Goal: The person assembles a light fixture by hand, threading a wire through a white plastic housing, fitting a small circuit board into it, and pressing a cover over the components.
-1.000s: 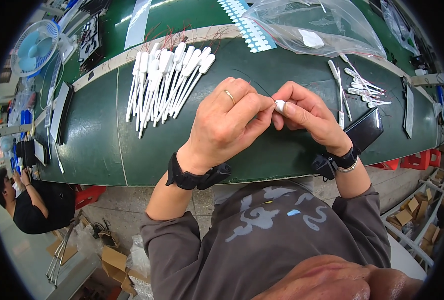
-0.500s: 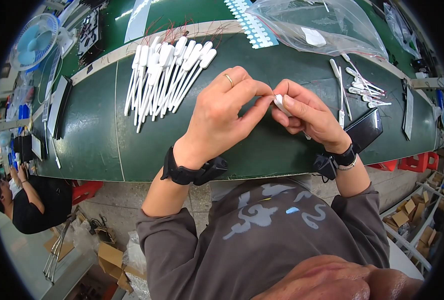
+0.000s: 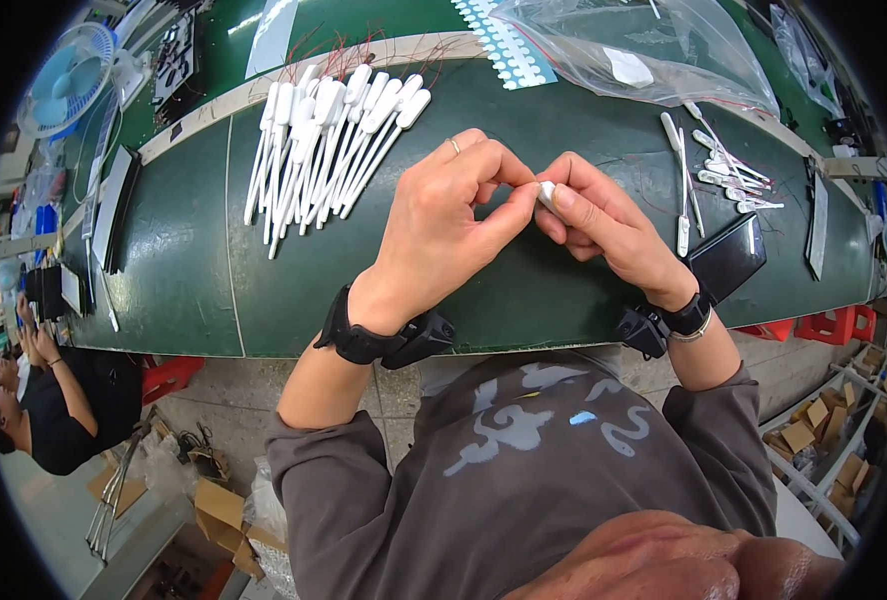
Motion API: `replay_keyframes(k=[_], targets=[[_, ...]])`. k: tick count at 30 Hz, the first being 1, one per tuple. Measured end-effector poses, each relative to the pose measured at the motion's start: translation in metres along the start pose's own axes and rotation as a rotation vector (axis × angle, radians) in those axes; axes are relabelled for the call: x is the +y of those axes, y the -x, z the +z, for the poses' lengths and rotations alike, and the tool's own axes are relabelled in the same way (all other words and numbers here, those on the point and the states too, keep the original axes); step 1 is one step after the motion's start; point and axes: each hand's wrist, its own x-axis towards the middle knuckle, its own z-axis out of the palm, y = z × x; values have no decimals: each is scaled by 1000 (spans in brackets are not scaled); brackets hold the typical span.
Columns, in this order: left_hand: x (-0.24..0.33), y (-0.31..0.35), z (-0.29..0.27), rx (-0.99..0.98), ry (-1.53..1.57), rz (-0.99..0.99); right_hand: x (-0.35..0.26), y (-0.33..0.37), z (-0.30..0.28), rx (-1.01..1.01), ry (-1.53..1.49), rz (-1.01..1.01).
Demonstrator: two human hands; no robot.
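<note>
Above the middle of the green table, both my hands meet. My right hand [image 3: 604, 220] is closed, with thumb and fingers pinching a small white plastic piece [image 3: 547, 195]; most of it is hidden by the fingers. Thumb and forefinger of my left hand [image 3: 454, 215] come together right at the tip of that piece. Whatever is between them is too small to make out. Left of my hands lies a fanned pile of white sticks with rounded paddle ends [image 3: 329, 130], thin red wires trailing from the far ends. On the right are several smaller white wired pieces [image 3: 732, 172].
A black phone-like slab [image 3: 729, 258] lies near my right wrist, beside two long white sticks [image 3: 681, 175]. Behind my hands are a clear plastic bag [image 3: 654, 60] and a light blue toothed strip [image 3: 509, 45]. A fan [image 3: 64, 85] and another person [image 3: 74, 410] are on the left.
Both hands have shifted slightly left, still pinched together. The white piece has turned and shows less of its length. On the left, the other person has moved a little.
</note>
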Motion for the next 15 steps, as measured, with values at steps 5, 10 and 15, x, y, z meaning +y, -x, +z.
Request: replay_keyframes(k=[5,10,15], targets=[[-5,1,0,-15,17,-23,-4,1,0,3,84,8],[-5,0,-3,-33,65,-32,-9,1,0,-2,74,7],[-5,1,-2,-5,43,36,-8,2,-2,-4,57,-22]])
